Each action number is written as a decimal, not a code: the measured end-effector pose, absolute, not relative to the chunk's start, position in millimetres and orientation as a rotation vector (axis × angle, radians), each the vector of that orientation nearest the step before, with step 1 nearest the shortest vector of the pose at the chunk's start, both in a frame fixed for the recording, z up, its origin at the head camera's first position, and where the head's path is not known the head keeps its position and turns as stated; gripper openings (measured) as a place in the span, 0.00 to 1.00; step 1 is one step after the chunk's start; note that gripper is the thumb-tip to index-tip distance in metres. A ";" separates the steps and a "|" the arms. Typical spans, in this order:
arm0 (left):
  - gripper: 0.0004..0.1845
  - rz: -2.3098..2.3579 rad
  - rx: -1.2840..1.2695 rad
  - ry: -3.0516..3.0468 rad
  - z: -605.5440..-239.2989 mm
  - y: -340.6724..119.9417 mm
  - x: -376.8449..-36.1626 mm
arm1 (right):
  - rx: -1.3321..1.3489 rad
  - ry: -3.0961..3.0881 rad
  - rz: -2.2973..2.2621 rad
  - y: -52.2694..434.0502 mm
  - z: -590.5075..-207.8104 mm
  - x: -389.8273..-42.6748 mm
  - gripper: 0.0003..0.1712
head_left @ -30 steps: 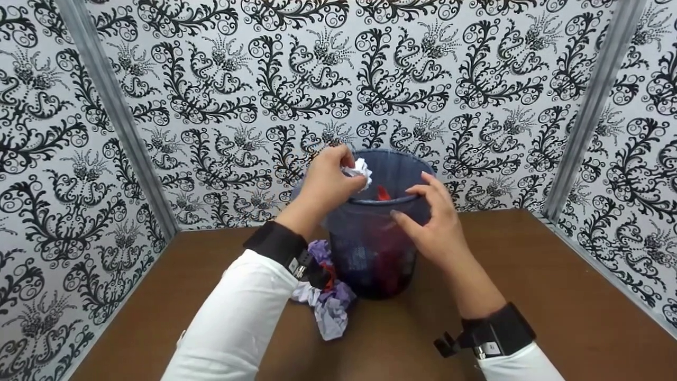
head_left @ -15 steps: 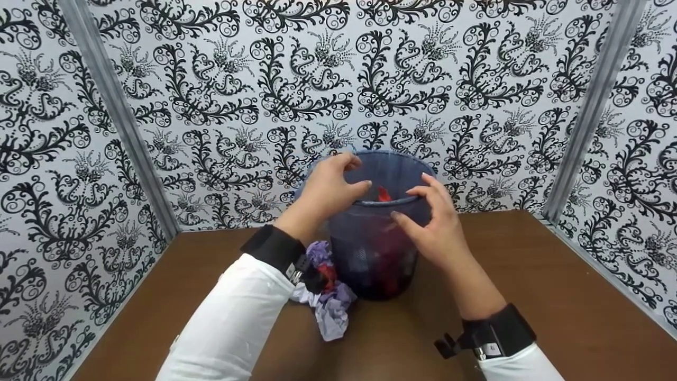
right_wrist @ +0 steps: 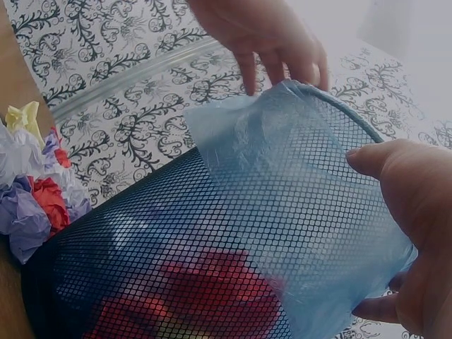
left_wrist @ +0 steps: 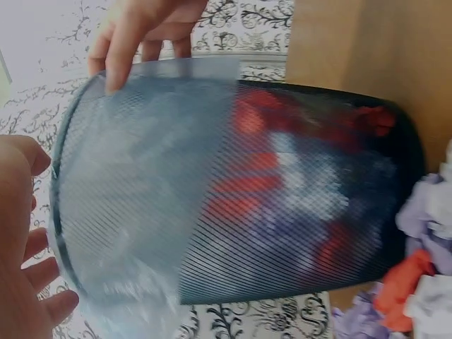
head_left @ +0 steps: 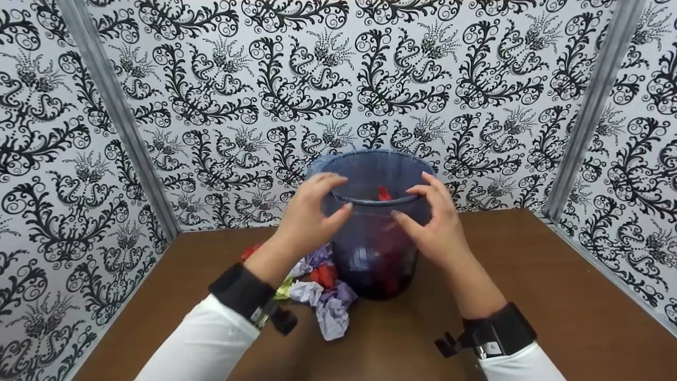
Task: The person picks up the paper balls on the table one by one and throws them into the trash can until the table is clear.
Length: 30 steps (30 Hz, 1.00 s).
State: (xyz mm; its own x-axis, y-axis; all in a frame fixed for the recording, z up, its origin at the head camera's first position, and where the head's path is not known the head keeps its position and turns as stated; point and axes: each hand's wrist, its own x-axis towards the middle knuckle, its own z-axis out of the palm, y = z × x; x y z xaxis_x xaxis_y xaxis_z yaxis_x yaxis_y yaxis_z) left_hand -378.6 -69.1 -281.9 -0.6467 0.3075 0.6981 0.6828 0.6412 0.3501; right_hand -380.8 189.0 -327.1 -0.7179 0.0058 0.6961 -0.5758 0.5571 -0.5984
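Mesh wastebasket [head_left: 370, 238] stands pinched at its rim [head_left: 373, 202] by the right hand [head_left: 436, 225], probably for steadiness; the left hand [head_left: 309, 217], fingers relaxed, empty, hovers alongside.

Wallpaper [head_left: 296, 69]: bright, evenly lit in the head view; pattern crisp mid-frame, softer toward the left edge.
Desk [head_left: 508, 275]: dimmer than the wallpaper; soft sheen in front of the bin, diffuse shadow along the lower edge.
Bin [head_left: 370, 254]: lower portion dark in the head view, contents indistinct; mesh sharper in the right wrist view.
Left hand [head_left: 314, 211]: outline slightly blurred in the head view.
Liner [right_wrist: 240, 141]: pale highlights along its folds; hazy and low in contrast in the left wrist view.
Crumpled paper [left_wrist: 399, 289]: edges soft in the left wrist view.
Right hand [right_wrist: 424, 233]: partly shaded; upper right corner above it washed out.
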 end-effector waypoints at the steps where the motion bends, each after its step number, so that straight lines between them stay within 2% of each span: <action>1: 0.26 -0.822 -0.764 -2.259 -287.2 -72.1 -377.2 | 0.458 -2.133 1.140 189.2 -327.4 -380.9 0.28; 11: 0.31 -0.801 -0.763 -2.238 -341.9 -90.0 -366.6 | 0.435 -2.159 1.131 190.3 -327.1 -379.9 0.28; 17: 0.21 -0.775 -0.818 -2.405 -378.4 -93.9 -363.3 | 0.433 -2.165 1.123 190.0 -327.4 -379.7 0.28; 21: 0.18 -0.684 -0.867 -2.509 -400.4 -97.0 -360.9 | 0.436 -2.165 1.125 189.4 -327.6 -379.8 0.28; 30: 0.31 -0.347 -1.023 -2.632 -426.4 -104.5 -351.0 | 0.438 -2.153 1.128 188.8 -326.4 -380.2 0.27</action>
State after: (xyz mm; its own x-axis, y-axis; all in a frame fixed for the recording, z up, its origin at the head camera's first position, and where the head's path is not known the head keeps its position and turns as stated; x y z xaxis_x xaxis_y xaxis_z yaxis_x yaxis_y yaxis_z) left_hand -351.0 -104.5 -426.4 -0.7036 0.6150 0.3561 0.6863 0.7180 0.1160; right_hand -380.2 188.8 -326.4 -0.7266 0.0086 0.6870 -0.5600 0.5718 -0.5995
